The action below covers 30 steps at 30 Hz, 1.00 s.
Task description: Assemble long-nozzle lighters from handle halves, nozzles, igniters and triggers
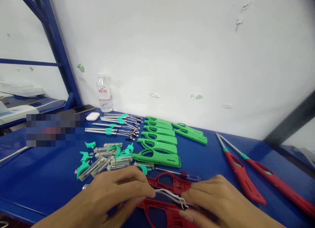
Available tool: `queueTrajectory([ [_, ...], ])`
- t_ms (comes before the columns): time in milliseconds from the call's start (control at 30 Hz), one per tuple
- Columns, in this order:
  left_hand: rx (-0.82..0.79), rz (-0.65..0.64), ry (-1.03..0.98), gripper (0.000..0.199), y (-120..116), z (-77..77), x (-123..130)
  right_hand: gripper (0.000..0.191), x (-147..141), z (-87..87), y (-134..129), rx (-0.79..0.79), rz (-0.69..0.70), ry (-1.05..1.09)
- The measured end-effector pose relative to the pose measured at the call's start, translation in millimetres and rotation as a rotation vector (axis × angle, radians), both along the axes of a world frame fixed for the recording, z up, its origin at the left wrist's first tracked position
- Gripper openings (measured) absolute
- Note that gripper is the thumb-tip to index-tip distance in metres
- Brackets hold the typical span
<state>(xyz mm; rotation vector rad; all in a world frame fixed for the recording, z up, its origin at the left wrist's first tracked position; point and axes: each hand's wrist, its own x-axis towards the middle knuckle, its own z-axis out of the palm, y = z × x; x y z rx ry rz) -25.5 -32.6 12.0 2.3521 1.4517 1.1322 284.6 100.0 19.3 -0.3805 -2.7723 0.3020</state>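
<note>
White wires (pixel 169 192) stretch between my two hands at the front of the table. My left hand (pixel 123 188) pinches their left end between thumb and fingers. At the other end, near a small dark piece, the wires are pinched by my right hand (pixel 211 196). Below them lies a red lighter shell half (pixel 162 206), its hollow inside facing up. Just behind is another red shell half (pixel 173 179), partly covered by my right fingers. A screwdriver (pixel 194 177) with a clear handle lies beyond it. My palms hide whatever else they may hold.
Green lighter shell halves (pixel 159 157) lie in rows behind. Metal tubes with wires (pixel 108 130), clear fuel tanks (pixel 98 165) and teal triggers (pixel 85 155) are at left. Two red lighters (pixel 242 178) rest at right. A water bottle (pixel 104 93) stands by the wall.
</note>
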Motion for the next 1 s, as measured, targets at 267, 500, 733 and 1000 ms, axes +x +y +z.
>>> queueTrajectory([
  [267,-0.018,0.021,0.085,0.062,-8,-21.4,-10,0.052,1,0.5,-1,-0.027,-0.010,-0.027],
  [500,0.033,0.036,0.083,0.056,-8,-18.6,-9,0.060,-4,2.9,2,-0.007,0.010,-0.016],
  [733,0.080,-0.011,0.104,0.056,-3,-7.7,-5,0.057,-1,0.9,0,-0.021,-0.002,-0.007],
  [1000,0.122,-0.007,0.134,0.060,-6,-12.7,-11,0.061,-5,0.4,0,0.001,0.008,-0.005],
])
